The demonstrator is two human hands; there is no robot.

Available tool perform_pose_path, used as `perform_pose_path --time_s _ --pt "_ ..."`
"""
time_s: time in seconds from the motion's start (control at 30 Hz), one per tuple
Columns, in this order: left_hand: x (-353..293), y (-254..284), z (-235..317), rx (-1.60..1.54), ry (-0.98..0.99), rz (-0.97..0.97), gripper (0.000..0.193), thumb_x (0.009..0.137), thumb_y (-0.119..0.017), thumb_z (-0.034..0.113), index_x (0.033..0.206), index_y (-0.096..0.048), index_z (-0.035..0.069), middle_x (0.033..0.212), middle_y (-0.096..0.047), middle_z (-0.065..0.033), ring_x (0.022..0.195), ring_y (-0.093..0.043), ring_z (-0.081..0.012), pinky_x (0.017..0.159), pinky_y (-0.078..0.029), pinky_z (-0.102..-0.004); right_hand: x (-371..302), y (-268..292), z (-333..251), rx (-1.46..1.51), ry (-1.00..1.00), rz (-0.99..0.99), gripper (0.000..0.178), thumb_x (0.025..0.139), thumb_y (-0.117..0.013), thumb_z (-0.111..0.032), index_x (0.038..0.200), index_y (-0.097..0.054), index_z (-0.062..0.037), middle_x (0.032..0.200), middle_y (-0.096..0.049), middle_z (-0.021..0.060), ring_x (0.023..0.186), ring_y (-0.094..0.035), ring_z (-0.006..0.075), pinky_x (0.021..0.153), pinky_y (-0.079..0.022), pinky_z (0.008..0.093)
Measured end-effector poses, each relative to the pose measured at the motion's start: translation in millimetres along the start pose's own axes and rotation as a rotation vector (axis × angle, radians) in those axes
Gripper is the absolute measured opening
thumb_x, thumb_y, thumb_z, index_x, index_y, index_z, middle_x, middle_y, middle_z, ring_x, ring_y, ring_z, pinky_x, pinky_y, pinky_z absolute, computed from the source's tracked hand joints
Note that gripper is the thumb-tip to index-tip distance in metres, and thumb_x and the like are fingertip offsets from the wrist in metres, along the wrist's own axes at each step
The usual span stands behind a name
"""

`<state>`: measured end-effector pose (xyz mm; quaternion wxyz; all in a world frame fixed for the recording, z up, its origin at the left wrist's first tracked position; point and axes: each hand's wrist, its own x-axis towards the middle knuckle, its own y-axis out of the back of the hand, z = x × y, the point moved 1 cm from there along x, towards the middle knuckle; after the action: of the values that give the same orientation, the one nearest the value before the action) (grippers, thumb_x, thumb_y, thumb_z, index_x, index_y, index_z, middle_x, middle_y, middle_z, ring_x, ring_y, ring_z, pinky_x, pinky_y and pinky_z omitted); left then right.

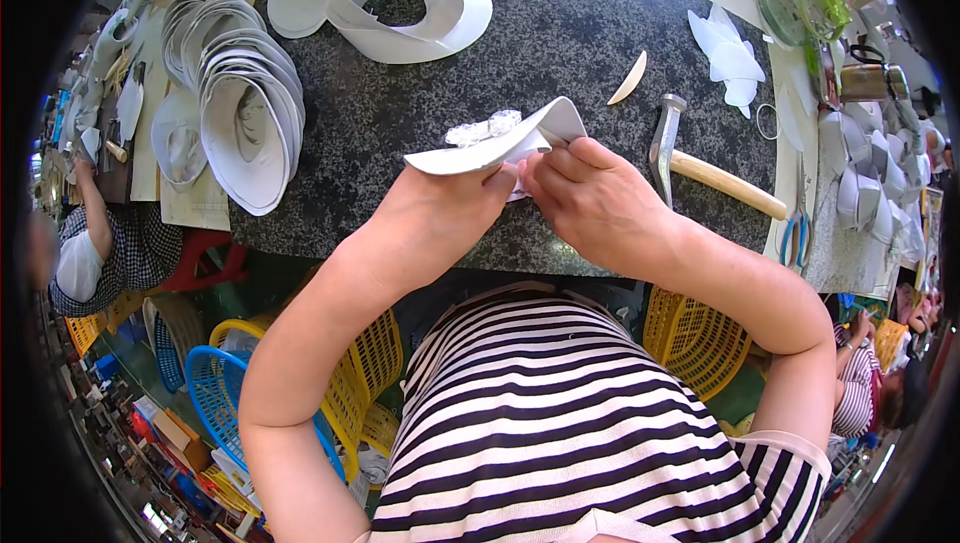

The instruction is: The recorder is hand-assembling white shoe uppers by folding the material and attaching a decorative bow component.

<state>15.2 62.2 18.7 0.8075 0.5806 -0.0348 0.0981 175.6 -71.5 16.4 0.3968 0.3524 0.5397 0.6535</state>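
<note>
Over the dark speckled tabletop I hold a white shoe upper (475, 156), tilted up in front of me. My left hand (435, 208) grips it from below, its fingers mostly hidden behind the piece. At its right end my right hand (600, 193) has the edge pinched between curled fingers. A crumpled, whitish shiny lump (483, 130) shows along the upper side of the piece. To the right of my right hand lies a hammer (725, 183) with a wooden handle. A thin, pale, curved blade-shaped tool (628, 80) rests farther back.
Nested white shoe uppers (250, 128) stand stacked at the left, with more uppers (410, 38) at the back. White cut pieces (728, 58) lie at the back right. Blue-handled scissors (796, 240) are near the right edge. Yellow baskets (695, 338) and a blue basket (215, 383) sit below the table.
</note>
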Motion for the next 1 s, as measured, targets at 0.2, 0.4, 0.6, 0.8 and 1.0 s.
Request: perform_pose_path --time_s 0.2,0.4,0.6,0.8,1.0 --pt "4 0 2 0.075 -0.008 -0.021 0.029 0.081 -0.071 0.010 0.109 -0.069 0.005 0.103 -0.067 -0.0078 0.099 -0.068 -0.0272 0.081 -0.057 -0.0397 1 1 -1 -0.026 -0.005 0.076 0.031 0.080 -0.063 -0.018 0.100 -0.074 0.0020 0.097 -0.069 0.0058 0.099 -0.060 0.0173 0.093 -0.040 0.0307" --pt "0 -10 5 0.131 0.120 0.072 0.032 0.081 -0.071 0.008 0.113 -0.070 0.007 0.100 -0.071 -0.0097 0.088 -0.071 -0.0284 0.075 -0.058 -0.0392 -1 3 -3 0.115 -0.085 0.084 0.033 0.081 -0.062 -0.017 0.104 -0.072 0.0046 0.093 -0.069 0.0069 0.095 -0.062 0.0186 0.094 -0.041 0.0311" --pt "-21 -21 4 0.082 0.097 0.091 0.030 0.083 -0.067 0.007 0.112 -0.071 0.008 0.103 -0.073 -0.0107 0.090 -0.073 -0.0283 0.073 -0.060 -0.0371 -1 5 -11 0.147 -0.147 0.064 0.030 0.083 -0.062 -0.019 0.103 -0.073 0.0008 0.096 -0.069 0.0044 0.107 -0.059 0.0182 0.098 -0.039 0.0309" --pt "-22 -20 2 0.004 0.119 0.056 0.027 0.089 -0.069 0.009 0.116 -0.071 0.010 0.105 -0.073 -0.0087 0.092 -0.072 -0.0296 0.077 -0.059 -0.0384 -1 1 -14 0.118 -0.126 0.054 0.029 0.085 -0.061 -0.020 0.104 -0.074 -0.0020 0.101 -0.069 0.0021 0.112 -0.056 0.0165 0.098 -0.038 0.0311" --pt "-11 -13 5 0.073 0.054 0.115 0.028 0.090 -0.070 0.017 0.117 -0.071 0.011 0.106 -0.074 -0.0083 0.093 -0.072 -0.0273 0.077 -0.058 -0.0381 -1 3 -4 0.123 -0.080 0.097 0.027 0.084 -0.061 -0.018 0.101 -0.073 -0.0013 0.095 -0.069 0.0025 0.101 -0.062 0.0181 0.096 -0.041 0.0318"
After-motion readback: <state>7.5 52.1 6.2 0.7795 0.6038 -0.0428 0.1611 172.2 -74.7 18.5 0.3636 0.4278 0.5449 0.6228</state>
